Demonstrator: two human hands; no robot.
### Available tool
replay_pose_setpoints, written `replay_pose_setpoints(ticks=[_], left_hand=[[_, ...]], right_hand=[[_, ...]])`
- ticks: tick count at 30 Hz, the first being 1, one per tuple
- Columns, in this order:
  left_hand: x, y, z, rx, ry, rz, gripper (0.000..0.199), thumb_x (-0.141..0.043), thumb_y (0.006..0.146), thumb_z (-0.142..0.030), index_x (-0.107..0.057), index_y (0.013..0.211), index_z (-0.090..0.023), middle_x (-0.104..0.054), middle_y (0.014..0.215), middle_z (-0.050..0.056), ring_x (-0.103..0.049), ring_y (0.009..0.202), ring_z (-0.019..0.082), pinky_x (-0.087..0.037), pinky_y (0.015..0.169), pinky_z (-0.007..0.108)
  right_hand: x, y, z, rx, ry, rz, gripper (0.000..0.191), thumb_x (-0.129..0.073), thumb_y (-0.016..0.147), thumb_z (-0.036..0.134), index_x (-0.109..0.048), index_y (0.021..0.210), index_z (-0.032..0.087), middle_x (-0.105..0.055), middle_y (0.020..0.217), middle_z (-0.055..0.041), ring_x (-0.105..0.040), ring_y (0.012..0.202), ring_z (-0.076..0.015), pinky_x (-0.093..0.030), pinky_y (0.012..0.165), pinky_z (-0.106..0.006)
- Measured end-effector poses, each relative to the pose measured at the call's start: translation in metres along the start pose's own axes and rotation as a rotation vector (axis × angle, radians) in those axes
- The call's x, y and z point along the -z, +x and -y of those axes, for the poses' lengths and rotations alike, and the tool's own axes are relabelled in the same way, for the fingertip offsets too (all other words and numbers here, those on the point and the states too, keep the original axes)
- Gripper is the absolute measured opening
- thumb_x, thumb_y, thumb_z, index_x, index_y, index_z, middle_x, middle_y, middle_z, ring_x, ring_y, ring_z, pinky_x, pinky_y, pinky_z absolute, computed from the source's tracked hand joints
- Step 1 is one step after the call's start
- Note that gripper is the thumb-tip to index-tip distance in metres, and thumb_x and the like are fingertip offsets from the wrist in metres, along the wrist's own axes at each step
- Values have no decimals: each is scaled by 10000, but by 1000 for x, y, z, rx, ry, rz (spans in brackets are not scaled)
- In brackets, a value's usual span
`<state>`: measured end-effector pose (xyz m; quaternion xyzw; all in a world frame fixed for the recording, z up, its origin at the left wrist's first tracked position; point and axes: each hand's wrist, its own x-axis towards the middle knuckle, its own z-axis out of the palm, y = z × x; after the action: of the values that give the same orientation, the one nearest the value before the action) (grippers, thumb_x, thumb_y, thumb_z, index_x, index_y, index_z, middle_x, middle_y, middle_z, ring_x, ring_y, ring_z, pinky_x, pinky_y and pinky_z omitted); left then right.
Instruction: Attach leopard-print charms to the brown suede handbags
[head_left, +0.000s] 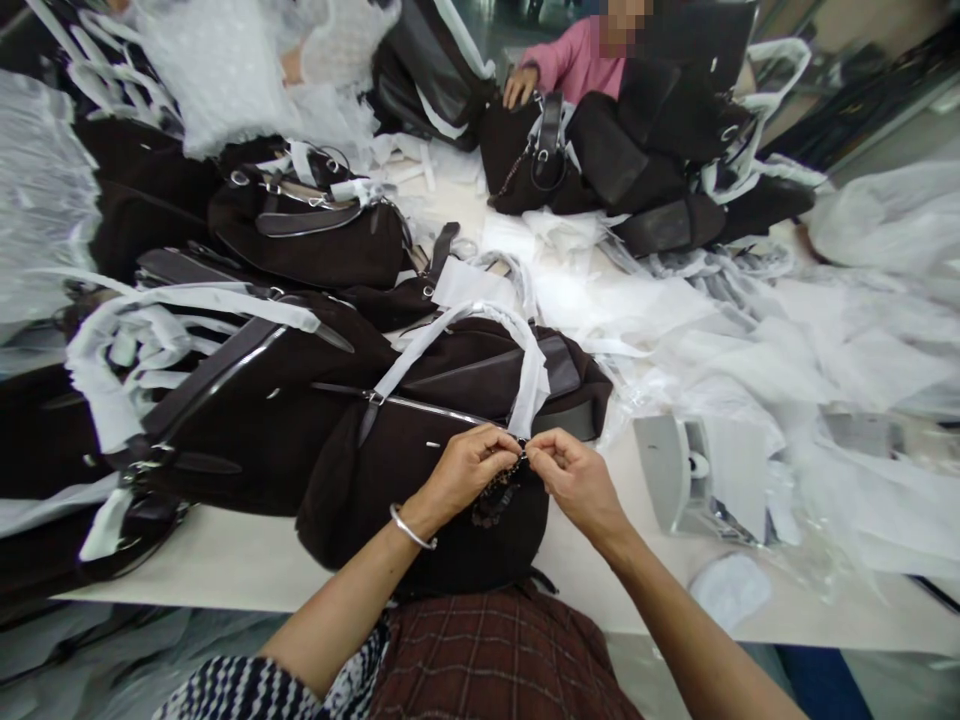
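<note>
A dark brown bag (420, 500) lies in front of me, its handle (536, 375) wrapped in white paper and a silver zipper along its top. My left hand (476, 465), with a silver bangle at the wrist, pinches a small metal chain (501, 480) near the base of the handle. Close beside it, almost fingertip to fingertip, my right hand (570, 470) pinches the same small metal piece. A dark tag or charm hangs below the chain, against the bag. The fingers partly hide the exact link being gripped.
More dark bags (255, 440) crowd the left side. White wrapping sheets (825, 330) cover the right, with a grey-white dispenser (667, 470) nearer me. Across the table (240, 560), a person in a pink sleeve (574, 60) rests a hand on another bag (517, 150).
</note>
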<state>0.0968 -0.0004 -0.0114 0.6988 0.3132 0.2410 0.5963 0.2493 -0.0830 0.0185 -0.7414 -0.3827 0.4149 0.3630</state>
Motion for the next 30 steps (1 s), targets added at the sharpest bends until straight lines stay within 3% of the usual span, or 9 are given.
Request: replay_pose_setpoints(ticks=[4, 9, 13, 17, 21, 25, 28, 30], left_hand=[[3, 2, 5, 64, -12, -61, 99, -569, 864, -238, -639, 816, -188, -639, 787, 8, -595, 750, 139, -452, 722, 246], [3, 2, 14, 172, -236, -49, 124, -531, 893, -283, -567, 843, -176, -610, 761, -3, -587, 713, 124, -464, 684, 236], [4, 2, 13, 157, -351, -44, 154, -519, 910, -299, -543, 836, -166, -593, 781, -1, -573, 709, 114, -469, 697, 242], [7, 0, 10, 146, -376, -51, 157, -529, 911, -295, -535, 827, -163, -576, 776, -4, -551, 712, 111, -455, 703, 242], [9, -4, 11, 158, -354, -54, 166, -543, 907, -302, -547, 821, -161, -553, 758, -7, -521, 704, 111, -427, 683, 238], [8, -6, 11, 169, -344, -58, 165, -551, 904, -307, -560, 829, -160, -544, 752, -7, -506, 697, 113, -414, 669, 239], [6, -5, 9, 175, -332, -55, 184, -560, 902, -323, -559, 819, -159, -534, 739, -13, -492, 688, 107, -406, 664, 233], [5, -5, 7, 176, -317, -51, 193, -565, 901, -330, -559, 815, -158, -523, 735, -18, -479, 684, 101, -400, 656, 226]], right_hand=[[7, 3, -2, 11, -129, -4, 153, -612, 812, 338, -621, 889, 207, -621, 723, 10, -521, 579, -129, -397, 553, -251], [13, 4, -15, 118, -468, 71, 89, -615, 756, 173, -633, 839, 199, -663, 813, -24, -589, 745, -171, -424, 703, -283], [7, 2, -17, 127, -642, 139, 105, -564, 792, 118, -636, 804, 193, -666, 765, -32, -602, 734, -174, -398, 678, -276], [9, -3, -10, 129, -729, 164, 135, -564, 863, 215, -660, 768, 224, -690, 809, -25, -612, 743, -176, -377, 647, -277], [20, -11, -12, 215, -641, 112, 145, -572, 878, 250, -651, 759, 227, -659, 784, -14, -599, 755, -171, -420, 691, -287], [25, -17, -17, 392, -465, -116, 122, -569, 885, 221, -649, 795, 206, -657, 901, -56, -604, 898, -192, -464, 831, -337], [17, -18, -16, 409, -257, -209, 85, -602, 870, 233, -666, 822, 205, -669, 981, -74, -632, 913, -192, -512, 759, -314], [6, -16, -13, 308, -26, -196, 78, -626, 859, 267, -663, 841, 201, -681, 1012, -73, -660, 803, -168, -533, 637, -280]])
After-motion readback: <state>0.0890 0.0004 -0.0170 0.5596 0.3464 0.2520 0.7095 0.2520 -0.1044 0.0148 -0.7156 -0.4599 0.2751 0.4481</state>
